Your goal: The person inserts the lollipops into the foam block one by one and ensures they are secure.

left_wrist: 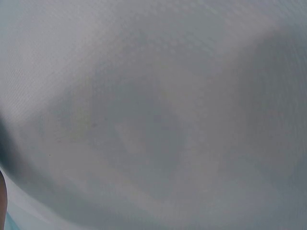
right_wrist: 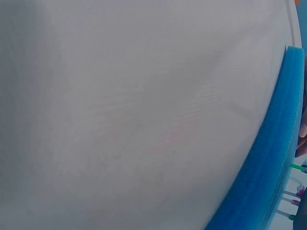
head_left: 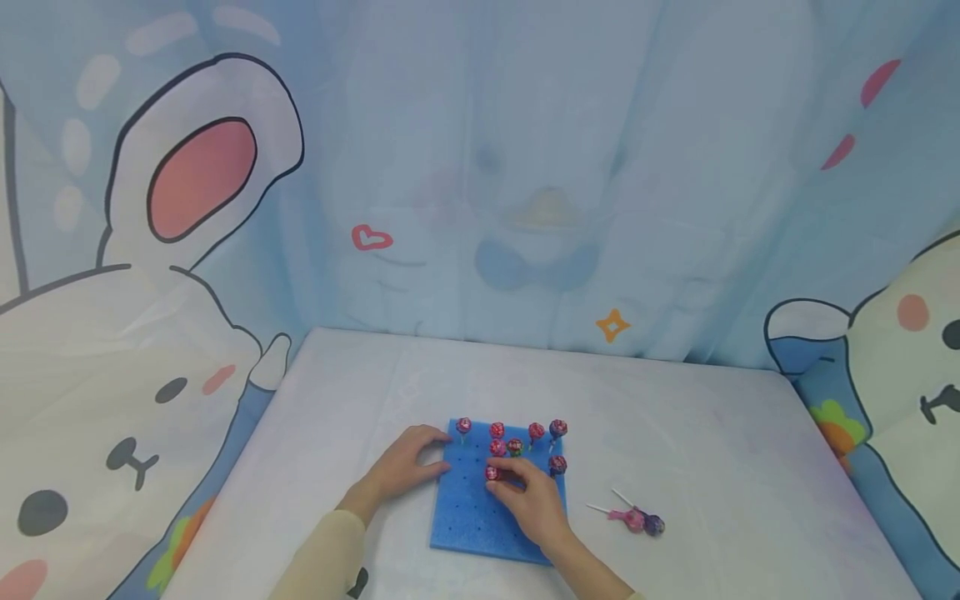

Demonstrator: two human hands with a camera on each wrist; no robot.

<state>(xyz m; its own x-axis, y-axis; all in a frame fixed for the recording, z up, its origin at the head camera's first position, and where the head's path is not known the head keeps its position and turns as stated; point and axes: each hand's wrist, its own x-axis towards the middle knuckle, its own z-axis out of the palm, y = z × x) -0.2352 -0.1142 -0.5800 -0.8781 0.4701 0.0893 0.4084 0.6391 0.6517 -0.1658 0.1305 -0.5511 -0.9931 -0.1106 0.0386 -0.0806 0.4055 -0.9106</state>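
Head view, left hand: the left hand [head_left: 405, 462] rests at the left edge of the blue board [head_left: 480, 537], thumb and fingers spread apart, a sensible place to steady it.
Head view, right hand: the right hand [head_left: 534, 507] pinches a lollipop [head_left: 492, 473] by its candy end, over the middle of the board; whether its stick sits in a hole, I can't tell.
Head view, good handling: I'd keep the stick upright, press straight down, and stay clear of the standing lollipops [head_left: 557, 465] just beyond the knuckles.
Head view, loose pair: two loose lollipops [head_left: 634, 522] lie on the white table [head_left: 720, 467], right of the board.
Left wrist view: blurred, pale cloth; no grip to judge.
Right wrist view: the board's thick side, lollipop sticks [right_wrist: 289, 193] rising from its face; firm, even pressure should suit it.
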